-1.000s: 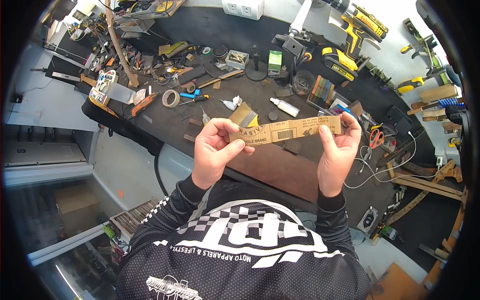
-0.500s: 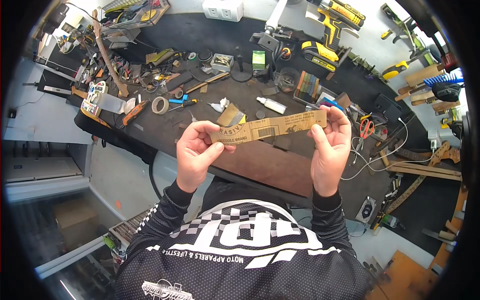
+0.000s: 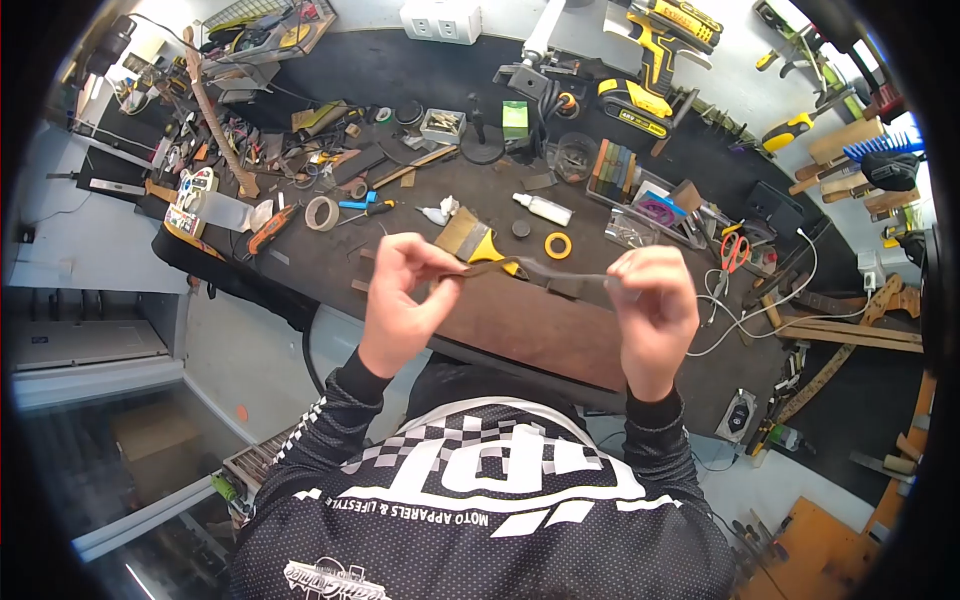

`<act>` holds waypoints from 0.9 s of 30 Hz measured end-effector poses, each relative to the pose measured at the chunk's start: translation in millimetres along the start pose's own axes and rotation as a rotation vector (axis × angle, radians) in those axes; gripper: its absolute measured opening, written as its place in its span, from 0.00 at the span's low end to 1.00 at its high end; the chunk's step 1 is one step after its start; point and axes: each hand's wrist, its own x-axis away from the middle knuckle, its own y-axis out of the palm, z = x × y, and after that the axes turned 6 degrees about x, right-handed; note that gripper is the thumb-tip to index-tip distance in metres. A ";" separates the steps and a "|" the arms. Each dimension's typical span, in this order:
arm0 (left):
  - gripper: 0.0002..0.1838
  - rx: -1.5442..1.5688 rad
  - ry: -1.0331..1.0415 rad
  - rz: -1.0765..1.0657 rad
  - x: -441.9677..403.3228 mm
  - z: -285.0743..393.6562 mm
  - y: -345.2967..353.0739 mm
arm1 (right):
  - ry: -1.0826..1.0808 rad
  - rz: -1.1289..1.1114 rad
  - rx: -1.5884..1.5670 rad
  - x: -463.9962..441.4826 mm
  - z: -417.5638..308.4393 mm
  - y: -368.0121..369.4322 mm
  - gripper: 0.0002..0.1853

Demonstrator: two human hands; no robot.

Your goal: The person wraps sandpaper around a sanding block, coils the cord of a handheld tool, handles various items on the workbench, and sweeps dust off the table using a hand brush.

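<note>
A strip of sandpaper (image 3: 560, 274) is stretched between my two hands, seen almost edge-on and slightly wavy. My left hand (image 3: 408, 305) pinches one end between thumb and fingers. At the other end my right hand (image 3: 654, 310), a little blurred, has its fingers closed on the strip. Beneath the strip, a brown wooden board (image 3: 535, 335) lies along the near edge of the bench. Just beyond the left hand is a wide brush (image 3: 468, 238) with a yellow handle, partly covered by the strip.
On the dark workbench (image 3: 330, 265) lie a roll of yellow tape (image 3: 558, 245), a white bottle (image 3: 543, 209), a masking tape roll (image 3: 321, 213) and red scissors (image 3: 735, 251). A white cable (image 3: 745, 327) loops at the right. A cordless drill (image 3: 655, 65) hangs at the back.
The sandpaper strip has turned from its printed face showing to nearly edge-on. Both hands rotated with it, the right one moving slightly down. The yellow tape and brush handle are now uncovered.
</note>
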 end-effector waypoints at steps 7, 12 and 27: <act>0.31 -0.548 0.394 -0.127 -22.5 31.5 30.3 | -0.271 -0.297 0.307 1.2 -15.7 15.0 0.23; 0.26 -0.626 0.631 -0.135 -30.4 34.5 11.1 | -0.284 -0.318 0.355 11.2 -13.9 13.1 0.20; 0.31 -0.628 0.592 -0.238 -17.5 20.6 7.5 | 0.207 -0.182 0.238 33.9 -2.9 20.9 0.17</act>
